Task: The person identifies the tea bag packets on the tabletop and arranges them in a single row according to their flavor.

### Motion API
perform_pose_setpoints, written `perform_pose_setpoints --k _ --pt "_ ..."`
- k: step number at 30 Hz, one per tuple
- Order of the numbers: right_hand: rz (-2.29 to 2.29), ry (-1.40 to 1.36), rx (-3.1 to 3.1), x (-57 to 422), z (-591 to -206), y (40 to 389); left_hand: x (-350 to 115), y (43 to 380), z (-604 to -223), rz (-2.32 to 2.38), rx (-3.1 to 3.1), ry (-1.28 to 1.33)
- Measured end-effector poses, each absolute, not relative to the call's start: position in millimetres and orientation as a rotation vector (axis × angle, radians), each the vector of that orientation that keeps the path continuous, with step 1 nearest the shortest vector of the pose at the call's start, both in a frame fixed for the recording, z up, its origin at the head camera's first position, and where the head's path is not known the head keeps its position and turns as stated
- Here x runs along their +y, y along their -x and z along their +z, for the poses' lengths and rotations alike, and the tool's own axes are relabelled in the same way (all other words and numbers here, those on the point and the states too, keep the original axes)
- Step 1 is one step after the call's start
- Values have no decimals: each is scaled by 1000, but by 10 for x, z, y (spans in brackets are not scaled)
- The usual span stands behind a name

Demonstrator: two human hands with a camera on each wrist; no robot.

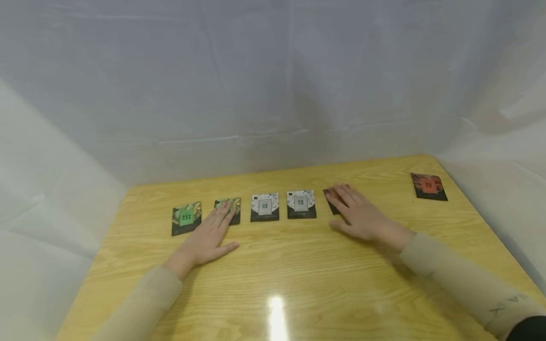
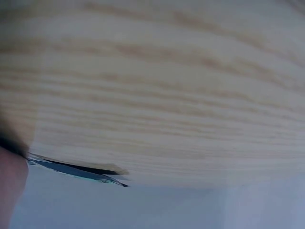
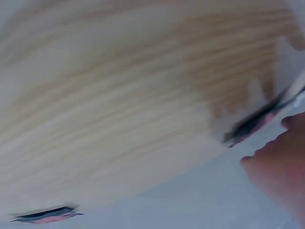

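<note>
Six small flat packets lie in a row across the table; several are near the hands. With fingers straight, my left hand (image 1: 209, 239) rests on a green-and-black packet (image 1: 236, 219), partly hiding it. Another green packet (image 1: 186, 218) lies to its left. My right hand (image 1: 360, 215) is spread over a dark red packet (image 1: 332, 204) and covers much of it. In the right wrist view, fingers (image 3: 281, 162) show apart from this packet's edge (image 3: 252, 128). Between the hands lie two white-and-black packets, one left (image 1: 265, 207) and one right (image 1: 301, 204).
A red-and-black packet (image 1: 429, 186) lies alone near the far right corner of the wooden table (image 1: 264, 265). White cloth (image 1: 256, 85) hangs behind the table and at both sides. A bright light reflection shows at the table's front.
</note>
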State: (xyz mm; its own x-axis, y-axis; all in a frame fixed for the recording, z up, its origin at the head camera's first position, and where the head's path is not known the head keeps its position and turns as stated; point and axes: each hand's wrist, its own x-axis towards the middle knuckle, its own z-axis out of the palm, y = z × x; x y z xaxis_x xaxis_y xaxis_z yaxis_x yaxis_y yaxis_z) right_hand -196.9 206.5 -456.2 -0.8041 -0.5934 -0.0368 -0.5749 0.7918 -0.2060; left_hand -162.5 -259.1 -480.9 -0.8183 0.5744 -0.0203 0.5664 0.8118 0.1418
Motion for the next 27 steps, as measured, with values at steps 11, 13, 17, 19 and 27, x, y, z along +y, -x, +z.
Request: perform_pose_setpoints --k 11,13,17,19,27 --pt "-294 1122 2841 2175 -4740 2006 -2594 1630 -4819 227 2939 -939" --pt "-299 1132 2857 2155 -4746 1991 -2594 1629 -4820 229 2941 -937" --pt "-291 1115 2887 2098 -4744 1951 -2590 1623 -4805 209 2935 -912" --pt "-285 1090 2896 2068 -4735 1929 -2585 1618 -4793 196 2932 -903" --pt "-275 994 2887 1981 -4713 1903 -2586 1600 -4790 219 2949 -919"
